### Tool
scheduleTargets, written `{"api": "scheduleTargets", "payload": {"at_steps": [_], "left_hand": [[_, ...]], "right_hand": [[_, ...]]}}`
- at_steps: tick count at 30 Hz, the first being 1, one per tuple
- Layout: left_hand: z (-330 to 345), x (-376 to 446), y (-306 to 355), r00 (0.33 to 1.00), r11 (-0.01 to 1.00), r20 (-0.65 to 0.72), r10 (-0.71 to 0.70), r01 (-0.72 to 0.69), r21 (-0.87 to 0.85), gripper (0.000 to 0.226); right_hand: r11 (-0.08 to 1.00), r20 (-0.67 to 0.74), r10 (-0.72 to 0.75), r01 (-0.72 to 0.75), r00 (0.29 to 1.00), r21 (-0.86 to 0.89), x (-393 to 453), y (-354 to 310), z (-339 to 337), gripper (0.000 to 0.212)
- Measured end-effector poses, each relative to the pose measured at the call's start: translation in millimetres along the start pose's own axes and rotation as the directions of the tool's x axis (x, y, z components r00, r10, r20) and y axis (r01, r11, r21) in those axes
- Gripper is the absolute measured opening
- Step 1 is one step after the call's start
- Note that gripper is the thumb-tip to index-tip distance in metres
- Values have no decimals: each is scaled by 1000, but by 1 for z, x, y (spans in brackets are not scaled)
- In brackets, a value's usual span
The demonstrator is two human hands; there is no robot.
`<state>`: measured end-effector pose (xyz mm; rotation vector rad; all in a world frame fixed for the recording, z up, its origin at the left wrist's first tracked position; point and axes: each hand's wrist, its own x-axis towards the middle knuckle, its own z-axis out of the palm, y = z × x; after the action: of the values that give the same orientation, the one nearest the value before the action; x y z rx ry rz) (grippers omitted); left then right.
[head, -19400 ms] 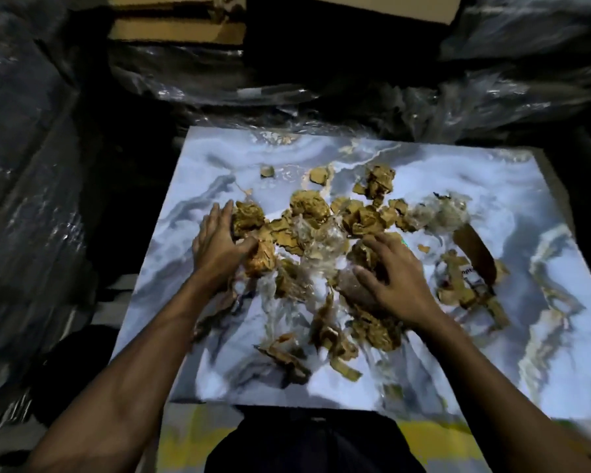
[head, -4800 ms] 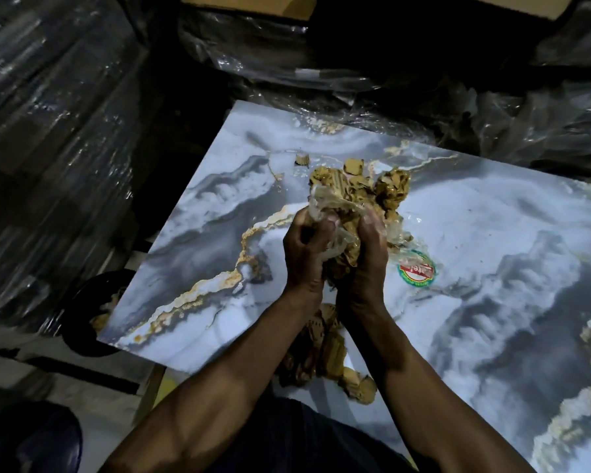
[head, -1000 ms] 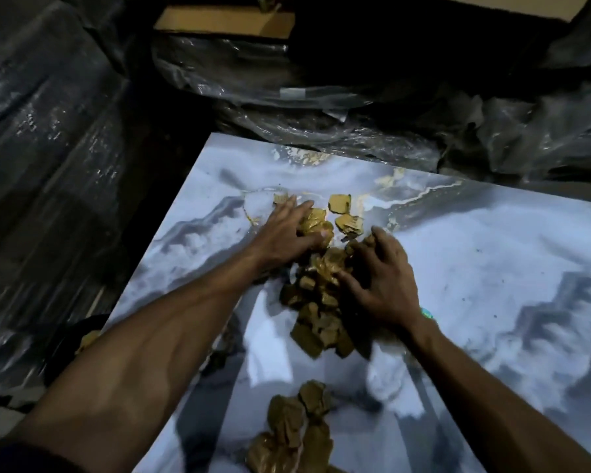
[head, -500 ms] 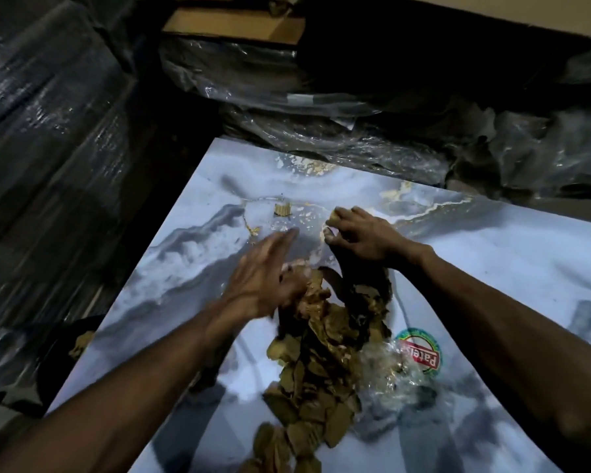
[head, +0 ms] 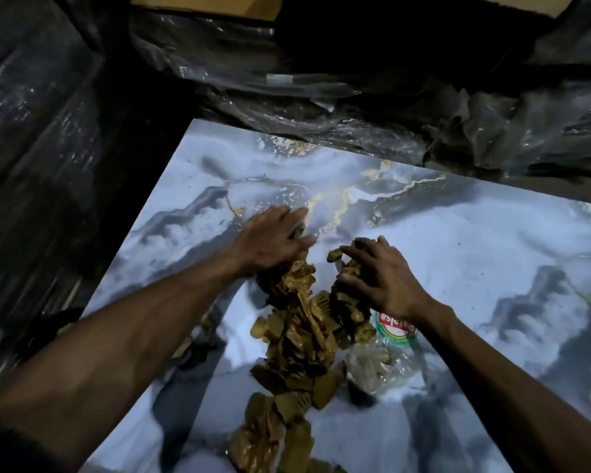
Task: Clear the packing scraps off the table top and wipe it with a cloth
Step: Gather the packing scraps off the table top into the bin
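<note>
Head view, the only one supplied. Lighting was poor and the surroundings were largely lost in shadow. The table top, a marble-patterned slab in blue-grey with gold veins, was cut off at the right and lower edges of the frame; its far left corner showed.

One heap of brown packing scraps lay on the slab in a strip running from between the hands toward the lower edge, where it was cut off. Individual pieces overlapped and could not be counted. One crumpled piece of clear plastic film lay just beside the heap on its right. One round sticker with a red band and green rim sat on the slab beside it, partly covered by the right wrist; its lettering read upside down and was not fully legible.

Two hands were in view. The left hand lay flat, fingers straight and close together, its heel touching the far end of the heap; its fingertips were blurred. The right hand rested on the scraps at the heap's far right, fingers spread and bent over them; whether any piece was actually pinched could not be told.

Beyond the table lay dark bundles wrapped in plastic sheeting, number indistinct, and two pieces of cardboard, both cut off by the top edge.
</note>
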<state>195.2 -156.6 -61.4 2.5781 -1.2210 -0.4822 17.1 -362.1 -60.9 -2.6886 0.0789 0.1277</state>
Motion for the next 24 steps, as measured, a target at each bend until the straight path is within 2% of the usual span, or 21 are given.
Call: {"api": "scheduleTargets", "payload": {"at_steps": [3, 5, 7, 9, 13, 16, 19, 21, 23, 24], "left_hand": [[10, -28, 0, 995, 995, 52, 83, -85, 45, 82], [13, -47, -8, 997, 998, 45, 58, -57, -24, 82], [10, -69, -14, 999, 994, 26, -40, 42, -105, 77], [9, -96, -16, 996, 990, -40, -75, 70, -125, 72], [23, -146, -19, 978, 961, -144, -152, 112, -252, 64], [38, -173, -14, 940, 893, -180, -288, 197, -404, 65], [51, -194, -4, 917, 828, -201, -343, 195, -526, 70], [55, -207, 0, 931, 902, -261, -254, 131, -411, 79], [55, -229, 7, 940, 987, -340, -15, -41, -157, 79], [56, -242, 12, 924, 984, -357, 134, -166, -58, 78]], "right_hand": [[999, -183, 41, -44, 982, -9, -18, -3, 13, 48], [977, -287, 212, -197, 934, 78, -37, 0, 16, 47], [921, -375, 387, -339, 842, 190, -59, 2, 13, 46], [858, -382, 513, -438, 769, 269, -85, 1, 14, 47], [851, -405, 520, -421, 752, 313, -134, -15, 30, 49], [797, -439, 602, -465, 667, 386, -158, -46, 45, 48], [763, -402, 642, -490, 653, 422, -166, -83, 66, 61], [728, -355, 670, -482, 652, 488, -168, -99, 72, 71], [714, -375, 687, -482, 622, 509, -173, -111, 69, 75], [747, -412, 657, -472, 632, 468, -181, -118, 65, 76]]}}
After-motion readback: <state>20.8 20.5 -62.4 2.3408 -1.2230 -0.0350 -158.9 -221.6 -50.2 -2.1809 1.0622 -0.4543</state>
